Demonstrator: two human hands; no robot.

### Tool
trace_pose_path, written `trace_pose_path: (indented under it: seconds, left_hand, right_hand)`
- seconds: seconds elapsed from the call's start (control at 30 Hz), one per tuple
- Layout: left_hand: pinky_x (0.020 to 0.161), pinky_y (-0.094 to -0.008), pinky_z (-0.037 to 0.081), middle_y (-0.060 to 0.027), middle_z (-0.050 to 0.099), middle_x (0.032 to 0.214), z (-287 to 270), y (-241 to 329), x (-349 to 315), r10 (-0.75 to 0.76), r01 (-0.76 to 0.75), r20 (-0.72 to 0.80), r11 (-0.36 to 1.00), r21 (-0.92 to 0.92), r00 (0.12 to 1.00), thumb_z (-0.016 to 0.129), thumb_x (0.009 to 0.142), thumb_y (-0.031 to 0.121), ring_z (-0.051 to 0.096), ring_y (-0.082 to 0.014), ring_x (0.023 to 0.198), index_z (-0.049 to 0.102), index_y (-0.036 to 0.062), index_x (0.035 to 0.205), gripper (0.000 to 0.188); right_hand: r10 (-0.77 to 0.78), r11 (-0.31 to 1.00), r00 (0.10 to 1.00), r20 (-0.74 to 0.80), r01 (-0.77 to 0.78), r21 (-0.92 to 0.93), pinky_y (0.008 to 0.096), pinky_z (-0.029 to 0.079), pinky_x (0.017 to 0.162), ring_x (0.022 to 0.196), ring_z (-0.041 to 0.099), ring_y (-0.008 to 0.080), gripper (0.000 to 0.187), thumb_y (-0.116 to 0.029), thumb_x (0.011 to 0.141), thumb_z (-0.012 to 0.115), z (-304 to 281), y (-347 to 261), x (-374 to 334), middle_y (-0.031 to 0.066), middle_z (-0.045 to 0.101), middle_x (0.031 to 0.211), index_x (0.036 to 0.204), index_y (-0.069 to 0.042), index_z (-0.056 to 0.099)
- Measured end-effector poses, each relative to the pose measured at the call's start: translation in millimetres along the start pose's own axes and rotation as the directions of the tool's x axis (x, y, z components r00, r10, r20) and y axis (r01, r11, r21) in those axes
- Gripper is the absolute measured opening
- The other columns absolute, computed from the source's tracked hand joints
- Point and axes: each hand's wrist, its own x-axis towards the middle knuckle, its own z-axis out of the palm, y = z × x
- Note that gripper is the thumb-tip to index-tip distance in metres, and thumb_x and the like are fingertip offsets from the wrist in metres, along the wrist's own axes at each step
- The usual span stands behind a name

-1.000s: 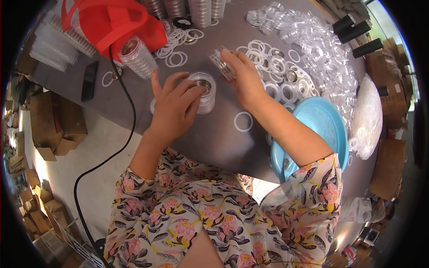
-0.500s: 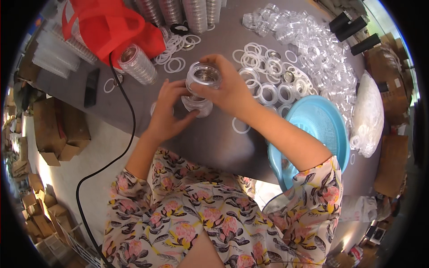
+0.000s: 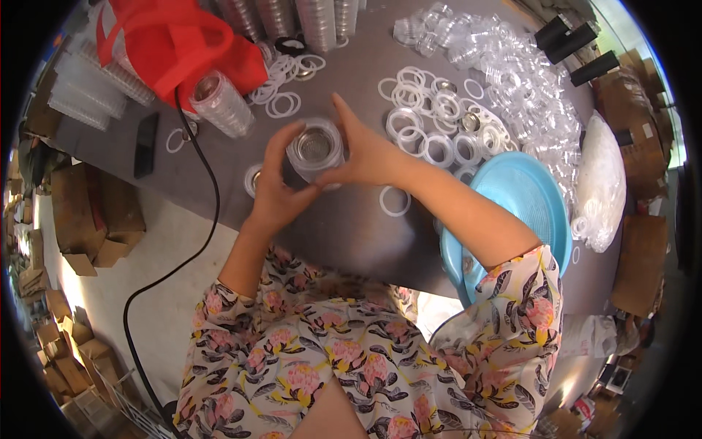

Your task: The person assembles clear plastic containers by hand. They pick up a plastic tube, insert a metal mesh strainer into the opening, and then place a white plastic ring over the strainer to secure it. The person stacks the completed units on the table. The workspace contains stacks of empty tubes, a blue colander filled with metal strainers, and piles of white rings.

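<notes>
A short stack of clear plastic rings, with a round metal mesh disc at its centre, stands on the table before me. My left hand curves round its left side, fingertips at the far edge and thumb at the near edge. On the right, my right hand is spread, its fingers stretched away and its thumb by the near right rim. Beside my left wrist sits another clear ring with a metal centre, partly covered by the hand. One flat white ring lies below my right forearm.
Loose rings and a heap of clear plastic pieces cover the right side. A blue basket stands near my right elbow. Farther left are a red bag, a tall ring stack, a phone and a black cable.
The ring piece held up in my right hand has come down onto the stack. My right fingers have spread away from it, while my left hand has closed round the stack.
</notes>
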Motion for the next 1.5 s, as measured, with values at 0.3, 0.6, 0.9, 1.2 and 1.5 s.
trace_pose_path:
  seconds: [0.3, 0.6, 0.9, 1.2, 1.5]
  left_hand:
    - [0.103, -0.0359, 0.036, -0.0115, 0.042, 0.13, 7, -1, 0, -0.062, -0.027, -0.221, 0.926, -0.377, 0.973, 0.075, 0.068, -0.001, 0.044, -0.022, 0.121, 0.03, 0.0031, 0.134, 0.08]
    - [0.102, -0.0371, 0.037, -0.0129, 0.044, 0.128, -40, -18, -39, -0.299, 0.075, -0.437, 0.885, -0.46, 0.848, 0.068, 0.074, -0.007, 0.045, -0.0222, 0.12, 0.03, 0.0037, 0.134, 0.072]
    - [0.101, -0.038, 0.035, -0.0145, 0.047, 0.124, -50, -42, -71, -0.105, 0.198, -0.285, 0.927, 0.318, 0.953, 0.076, 0.068, 0.004, 0.046, -0.0303, 0.118, 0.042, 0.0028, 0.127, 0.068]
    - [0.104, -0.0453, 0.029, -0.0217, 0.039, 0.135, -49, -21, -81, 0.099, 0.045, -0.184, 0.76, 0.649, 0.978, 0.074, 0.068, 0.008, 0.037, -0.0393, 0.125, 0.039, 0.0061, 0.135, 0.076]
    - [0.106, -0.0467, 0.029, -0.0221, 0.036, 0.136, -8, 13, -76, 0.307, -0.246, -0.109, 0.892, 0.381, 0.945, 0.061, 0.075, -0.002, 0.037, -0.037, 0.127, 0.042, -0.0012, 0.128, 0.056]
  right_hand:
    - [0.02, 0.955, 0.999, 0.033, -0.009, -0.297, 0.0385, 0.043, 0.093, 0.112, 0.053, 0.0354, 0.093, -0.027, 0.057, 0.082, 3, 18, 11, 0.0238, 0.054, 0.119, 0.131, 0.001, 0.033]
    - [-0.093, 0.881, 0.993, -0.07, 0.049, -0.47, 0.0396, 0.041, 0.097, 0.115, 0.05, 0.0381, 0.09, -0.033, 0.063, 0.08, 3, 20, 4, 0.026, 0.048, 0.126, 0.133, 0.0, 0.034]
    - [-0.097, 0.979, 0.954, -0.283, 0.04, -0.202, 0.0401, 0.04, 0.097, 0.123, 0.044, 0.0345, 0.08, -0.032, 0.072, 0.076, -32, -33, -25, 0.0237, 0.047, 0.13, 0.134, -0.003, 0.037]
    - [0.039, 0.905, 0.944, -0.328, -0.172, -0.39, 0.0321, 0.045, 0.087, 0.103, 0.057, 0.0189, 0.045, -0.013, 0.08, 0.068, -78, -73, -150, 0.0078, 0.063, 0.111, 0.121, -0.003, 0.053]
    - [0.454, 0.229, 0.703, -0.548, -0.686, -0.69, 0.0369, 0.052, 0.075, 0.093, 0.062, 0.0303, 0.071, -0.019, 0.065, 0.077, -77, 28, -291, 0.014, 0.056, 0.119, 0.128, -0.011, 0.045]
